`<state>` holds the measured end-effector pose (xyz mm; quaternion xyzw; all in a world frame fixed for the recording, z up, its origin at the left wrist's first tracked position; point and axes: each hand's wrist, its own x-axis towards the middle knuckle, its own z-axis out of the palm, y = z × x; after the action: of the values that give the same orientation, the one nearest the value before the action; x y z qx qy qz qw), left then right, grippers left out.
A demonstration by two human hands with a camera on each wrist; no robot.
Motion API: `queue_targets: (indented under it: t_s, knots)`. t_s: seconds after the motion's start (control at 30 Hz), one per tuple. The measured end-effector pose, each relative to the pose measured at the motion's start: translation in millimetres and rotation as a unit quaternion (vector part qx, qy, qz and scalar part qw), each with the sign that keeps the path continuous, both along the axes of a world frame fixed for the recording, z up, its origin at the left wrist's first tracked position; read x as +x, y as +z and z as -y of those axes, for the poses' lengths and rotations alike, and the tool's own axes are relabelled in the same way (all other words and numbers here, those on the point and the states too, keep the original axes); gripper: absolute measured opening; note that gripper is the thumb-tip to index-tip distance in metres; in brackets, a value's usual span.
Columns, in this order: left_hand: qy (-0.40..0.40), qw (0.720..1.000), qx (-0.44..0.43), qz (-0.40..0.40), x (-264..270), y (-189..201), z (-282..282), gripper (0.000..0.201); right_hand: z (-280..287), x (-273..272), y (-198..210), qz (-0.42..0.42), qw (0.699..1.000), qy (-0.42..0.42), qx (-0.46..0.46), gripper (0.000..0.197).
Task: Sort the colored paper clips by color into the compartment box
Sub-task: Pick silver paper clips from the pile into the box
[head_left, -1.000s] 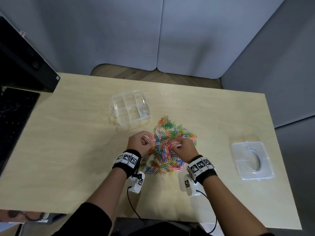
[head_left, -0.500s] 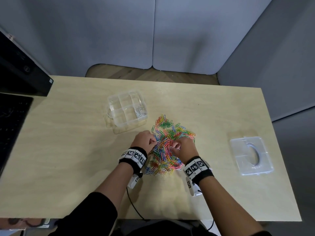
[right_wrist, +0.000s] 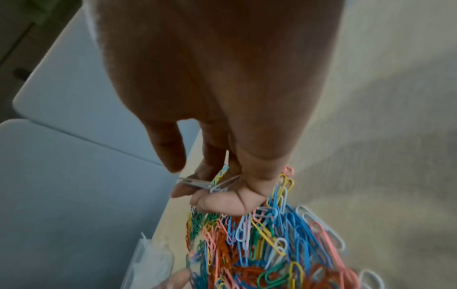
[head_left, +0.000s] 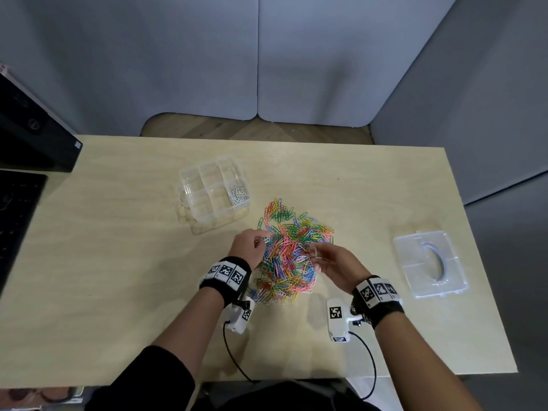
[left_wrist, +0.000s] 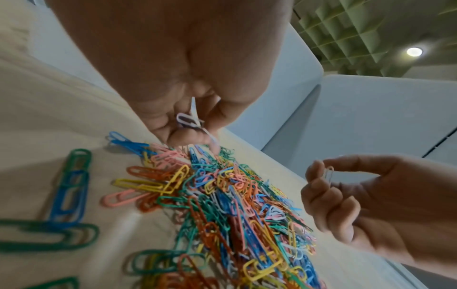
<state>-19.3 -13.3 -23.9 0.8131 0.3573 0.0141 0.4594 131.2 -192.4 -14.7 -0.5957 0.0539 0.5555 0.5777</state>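
A heap of mixed coloured paper clips (head_left: pixel 292 256) lies mid-table. My left hand (head_left: pixel 258 243) sits at the heap's left edge and pinches white clips (left_wrist: pixel 189 122) in curled fingers. My right hand (head_left: pixel 318 259) hovers just over the heap's right side, palm turned up, and pinches a few white clips (right_wrist: pixel 205 183) between thumb and fingers; they also show as white clips (left_wrist: pixel 329 174) in the left wrist view. The clear compartment box (head_left: pixel 189 185) stands beyond the heap to the left, with white clips (head_left: pixel 237 194) in its near right compartment.
The box's clear lid (head_left: pixel 430 265) lies flat near the table's right edge. A black monitor (head_left: pixel 32 134) and keyboard (head_left: pixel 14 215) occupy the far left. Grey partition panels (head_left: pixel 258 54) stand behind the table.
My right hand has lifted off the heap and turned palm up with white clips in its fingers. My left hand stays at the heap's left edge, still holding white clips.
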Motion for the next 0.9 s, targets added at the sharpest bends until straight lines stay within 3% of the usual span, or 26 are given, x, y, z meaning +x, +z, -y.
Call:
queue_targets:
  t_s: [0.03, 0.07, 0.1, 0.13, 0.17, 0.2, 0.23, 0.3, 0.37, 0.43, 0.5, 0.53, 0.67, 0.73, 0.83, 0.9]
  knots:
    - [0.007, 1.000, -0.012, -0.004, 2, 1, 2, 0.029, 1, -1, 0, -0.006, 1.000, -0.009, 0.001, 0.021]
    - [0.013, 0.999, -0.027, -0.015, 3, 2, 3, 0.033, 2, 0, -4, 0.045, 0.999, 0.015, -0.014, 0.022]
    - [0.019, 0.999, -0.043, -0.026, 4, 3, 5, 0.037, 3, 0, -7, 0.154, 0.984, 0.079, -0.045, 0.021]
    - [0.027, 0.997, -0.059, -0.033, 6, 3, 7, 0.039, 4, 0, -10, 0.287, 0.940, 0.166, -0.083, 0.017]
    - [0.037, 0.996, -0.076, -0.034, 7, 1, 9, 0.036, 4, 1, -13, 0.404, 0.876, 0.237, -0.110, 0.016]
    - [0.044, 0.994, -0.096, -0.031, 8, 2, 11, 0.033, 3, 0, -15, 0.477, 0.822, 0.284, -0.122, 0.018]
    - [0.048, 0.993, -0.108, -0.024, 9, 2, 13, 0.035, 1, -2, -16, 0.522, 0.784, 0.313, -0.127, 0.019]
    - [0.046, 0.992, -0.113, -0.028, 12, -1, 18, 0.048, -3, -5, -18, 0.575, 0.738, 0.332, -0.120, 0.019]
    - [0.021, 0.996, -0.077, -0.039, 16, 0, 25, 0.056, -3, -6, -23, 0.608, 0.710, 0.337, -0.114, 0.012]
    - [0.009, 0.999, -0.043, -0.017, 22, 2, 32, 0.049, -1, -4, -26, 0.617, 0.701, 0.338, -0.113, 0.008]
    - [0.007, 0.999, -0.030, -0.010, 29, 0, 37, 0.040, 1, -2, -26, 0.611, 0.713, 0.327, -0.107, 0.007]
    - [0.008, 1.000, -0.025, -0.005, 32, 1, 39, 0.038, 3, 0, -25, 0.597, 0.733, 0.309, -0.106, 0.008]
    - [-0.022, 1.000, -0.012, 0.002, 40, 1, 42, 0.025, 15, 7, -23, 0.487, 0.850, 0.172, -0.108, 0.006]
    - [-0.082, 0.996, 0.039, 0.002, 43, 0, 41, 0.019, 23, 10, -24, 0.412, 0.898, 0.128, -0.087, 0.012]
    - [-0.189, 0.974, 0.117, -0.041, 48, -3, 40, 0.019, 30, 11, -23, 0.330, 0.934, 0.108, -0.087, 0.018]
    - [-0.216, 0.963, 0.149, -0.065, 52, -3, 41, 0.016, 29, 8, -19, 0.229, 0.971, 0.047, -0.059, 0.012]
